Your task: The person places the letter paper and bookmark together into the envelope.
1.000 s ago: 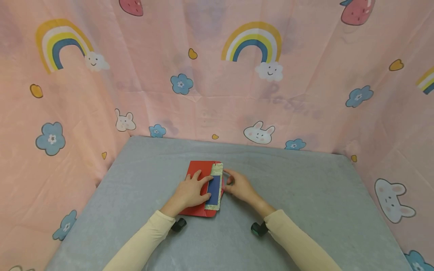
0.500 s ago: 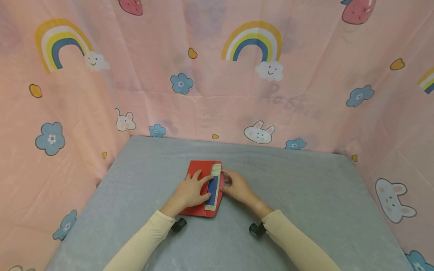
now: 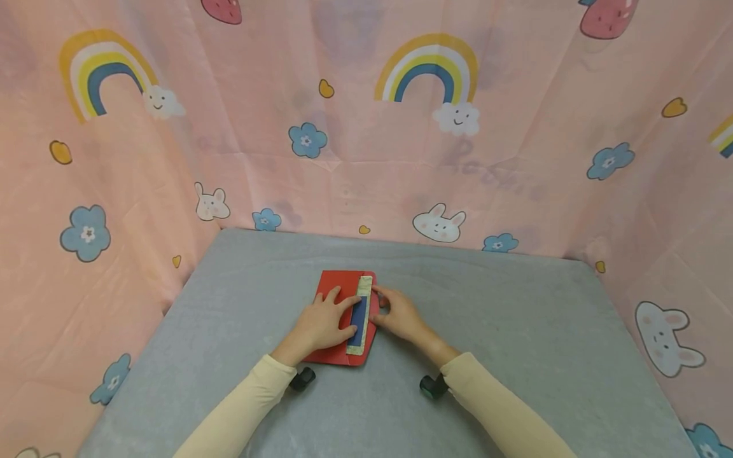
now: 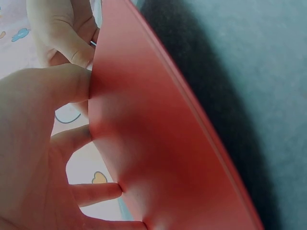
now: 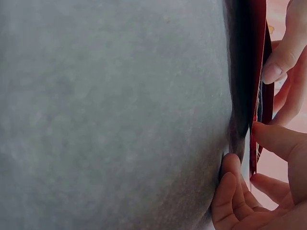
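Observation:
A red envelope (image 3: 342, 280) lies on the grey cloth. Out of its opening on the right sticks a strip of a card (image 3: 359, 321), dark blue with a pale patterned border. My left hand (image 3: 321, 324) rests on the envelope with its fingers spread, thumb and index finger reaching onto the card. At the right side, my right hand (image 3: 405, 316) touches the card's edge with thumb and index fingertips, set apart from each other. Its other fingers curl low near the cloth in the right wrist view. The rest of the card is hidden inside the envelope.
Grey cloth (image 3: 515, 318) covers the table around the envelope. A pink printed curtain (image 3: 355, 184) hangs behind it and along both sides. Dark wrist cameras sit under both wrists, and cream sleeves cover the forearms.
The card has slid left into the envelope, so a narrower strip shows. My right hand has moved slightly left with it. My left hand has stayed in place.

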Demonstrator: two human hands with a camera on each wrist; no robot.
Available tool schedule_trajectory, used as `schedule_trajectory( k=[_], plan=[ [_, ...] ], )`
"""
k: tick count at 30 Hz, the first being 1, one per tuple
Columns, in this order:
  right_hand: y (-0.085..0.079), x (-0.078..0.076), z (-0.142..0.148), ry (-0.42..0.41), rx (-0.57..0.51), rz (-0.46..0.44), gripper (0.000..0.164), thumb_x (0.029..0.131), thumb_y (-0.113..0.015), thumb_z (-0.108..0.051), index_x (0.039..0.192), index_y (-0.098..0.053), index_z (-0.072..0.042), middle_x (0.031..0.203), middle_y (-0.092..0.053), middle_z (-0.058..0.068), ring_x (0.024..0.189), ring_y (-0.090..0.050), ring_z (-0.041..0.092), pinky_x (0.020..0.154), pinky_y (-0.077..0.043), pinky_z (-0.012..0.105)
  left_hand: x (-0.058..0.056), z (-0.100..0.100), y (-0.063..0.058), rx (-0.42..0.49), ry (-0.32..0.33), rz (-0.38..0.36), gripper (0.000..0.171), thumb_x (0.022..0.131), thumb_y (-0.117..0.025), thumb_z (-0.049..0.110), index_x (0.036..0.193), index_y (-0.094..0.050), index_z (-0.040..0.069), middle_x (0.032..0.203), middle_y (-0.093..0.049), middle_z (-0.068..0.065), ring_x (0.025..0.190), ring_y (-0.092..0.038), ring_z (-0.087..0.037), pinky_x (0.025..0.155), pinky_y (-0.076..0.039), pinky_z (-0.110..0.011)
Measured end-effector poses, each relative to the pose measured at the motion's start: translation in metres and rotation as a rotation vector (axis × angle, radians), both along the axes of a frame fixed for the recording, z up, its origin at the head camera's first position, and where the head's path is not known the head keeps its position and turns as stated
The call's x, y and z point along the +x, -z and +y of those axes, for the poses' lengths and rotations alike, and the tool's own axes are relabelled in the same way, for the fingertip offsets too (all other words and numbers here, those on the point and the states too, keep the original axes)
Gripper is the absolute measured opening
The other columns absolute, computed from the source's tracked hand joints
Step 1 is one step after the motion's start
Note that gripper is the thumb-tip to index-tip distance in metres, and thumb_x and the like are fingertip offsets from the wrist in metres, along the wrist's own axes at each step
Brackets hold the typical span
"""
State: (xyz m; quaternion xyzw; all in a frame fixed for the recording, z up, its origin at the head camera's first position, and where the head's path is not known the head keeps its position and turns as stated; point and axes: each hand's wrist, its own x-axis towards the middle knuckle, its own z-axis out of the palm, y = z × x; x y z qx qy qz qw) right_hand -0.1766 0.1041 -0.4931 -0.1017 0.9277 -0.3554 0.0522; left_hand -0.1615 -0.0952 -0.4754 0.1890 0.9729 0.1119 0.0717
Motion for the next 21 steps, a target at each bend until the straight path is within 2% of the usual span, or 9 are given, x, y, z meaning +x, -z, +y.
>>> schedule_trajectory(
  k=[11, 21],
  plan=[
    [0.0004, -0.0020, -0.0014, -0.015, 0.010, 0.000, 0.066, 0.083, -0.079, -0.020, 0.143, -0.052, -0.012, 0.105, -0.062, 0.009, 0.091, -0.054, 0.019, 0.081, -0.048, 0.038, -0.0008, -0.0006, 0.0002, -0.016, 0.006, -0.005, 0.064, 0.089, -0.065, 0.049, 0.148, -0.044, 0.034, 0.155, -0.039, -0.019, 0.129, -0.050, -0.054, 0.092, -0.054, -0.058],
    [-0.0010, -0.0022, -0.0053, -0.018, 0.006, -0.001, 0.066, 0.084, -0.077, -0.021, 0.144, -0.051, -0.011, 0.122, -0.063, 0.014, 0.103, -0.058, 0.024, 0.094, -0.051, 0.046, -0.0015, -0.0009, 0.0002, -0.009, 0.003, -0.005, 0.064, 0.089, -0.065, 0.049, 0.148, -0.044, 0.034, 0.155, -0.039, -0.018, 0.129, -0.050, -0.053, 0.091, -0.054, -0.058]
  ],
)
